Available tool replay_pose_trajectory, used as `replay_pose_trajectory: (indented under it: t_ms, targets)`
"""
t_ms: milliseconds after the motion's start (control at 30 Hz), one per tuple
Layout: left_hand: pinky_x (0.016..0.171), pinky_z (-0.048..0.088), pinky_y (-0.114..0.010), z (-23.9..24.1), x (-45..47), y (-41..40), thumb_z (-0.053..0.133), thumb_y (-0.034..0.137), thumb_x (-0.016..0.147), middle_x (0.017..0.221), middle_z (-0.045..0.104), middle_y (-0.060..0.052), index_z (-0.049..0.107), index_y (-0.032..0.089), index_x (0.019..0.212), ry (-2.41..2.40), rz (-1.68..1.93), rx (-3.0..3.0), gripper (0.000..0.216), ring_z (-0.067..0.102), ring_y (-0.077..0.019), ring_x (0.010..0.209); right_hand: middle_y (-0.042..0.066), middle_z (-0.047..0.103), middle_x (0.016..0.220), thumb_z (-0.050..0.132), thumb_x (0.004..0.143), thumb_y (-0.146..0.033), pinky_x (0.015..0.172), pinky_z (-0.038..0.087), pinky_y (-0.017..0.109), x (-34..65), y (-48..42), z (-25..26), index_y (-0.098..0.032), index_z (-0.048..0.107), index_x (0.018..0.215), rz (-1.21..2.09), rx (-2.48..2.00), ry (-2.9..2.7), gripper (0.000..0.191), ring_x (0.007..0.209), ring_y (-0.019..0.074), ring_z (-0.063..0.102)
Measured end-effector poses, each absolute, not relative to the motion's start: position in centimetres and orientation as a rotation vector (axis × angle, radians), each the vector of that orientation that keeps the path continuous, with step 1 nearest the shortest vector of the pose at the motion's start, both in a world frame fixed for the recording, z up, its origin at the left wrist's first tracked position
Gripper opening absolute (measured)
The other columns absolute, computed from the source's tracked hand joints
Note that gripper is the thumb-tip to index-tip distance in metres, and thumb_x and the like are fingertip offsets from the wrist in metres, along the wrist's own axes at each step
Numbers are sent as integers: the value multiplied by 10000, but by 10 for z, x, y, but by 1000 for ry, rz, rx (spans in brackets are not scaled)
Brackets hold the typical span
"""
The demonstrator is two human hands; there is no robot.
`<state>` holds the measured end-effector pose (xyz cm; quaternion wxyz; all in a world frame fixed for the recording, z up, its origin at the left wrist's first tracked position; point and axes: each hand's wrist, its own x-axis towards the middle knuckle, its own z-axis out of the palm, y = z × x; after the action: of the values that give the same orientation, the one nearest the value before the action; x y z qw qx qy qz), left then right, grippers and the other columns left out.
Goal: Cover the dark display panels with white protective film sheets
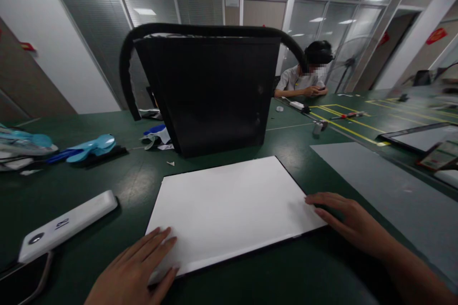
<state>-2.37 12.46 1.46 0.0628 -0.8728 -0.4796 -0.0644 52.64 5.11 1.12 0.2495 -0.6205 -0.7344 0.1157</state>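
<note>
On the green counter [293,267] lies the white panel [229,209], left hand [134,267] on its near-left corner, right hand [354,221] at its right edge, both unclenched; light, even pressure should steady it.

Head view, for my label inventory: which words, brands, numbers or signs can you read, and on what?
No text can be read with certainty.
White device, left: dark characters, perhaps a number, too blurred.
Green-and-white box, right edge: print too blurred.
Pale plate, back wall: too small.
Red decoration, upper right: too blurred.
White panel: no text visible.
</note>
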Motion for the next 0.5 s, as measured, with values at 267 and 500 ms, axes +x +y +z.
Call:
replay_pose_trajectory:
  t_ms: [267, 500]
  targets:
    - [1112, 540, -634, 17, -23, 123, 523, 807, 895, 1492, 649, -43, 689, 392, 1400, -1546, -69, -2609, 673, 657, -367, 1352, 65, 715, 1330, 529, 1044, -568, 1050, 586, 570, 544, 47, 10, -315, 721, 1282, -198, -1763, -1782, 396, 1219, 304, 683]
    - [1111, 561, -606, 12, -27, 121, 582, 795, 878, 1504, 651, -36, 678, 409, 1412, -1533, -143, -2638, 666, 667, -364, 1344, 78, 689, 1360, 594, 959, -633, 981, 558, 712, 596, -5, 0, -395, 630, 1401, -326, -1916, -1735, 503, 1107, 392, 706]
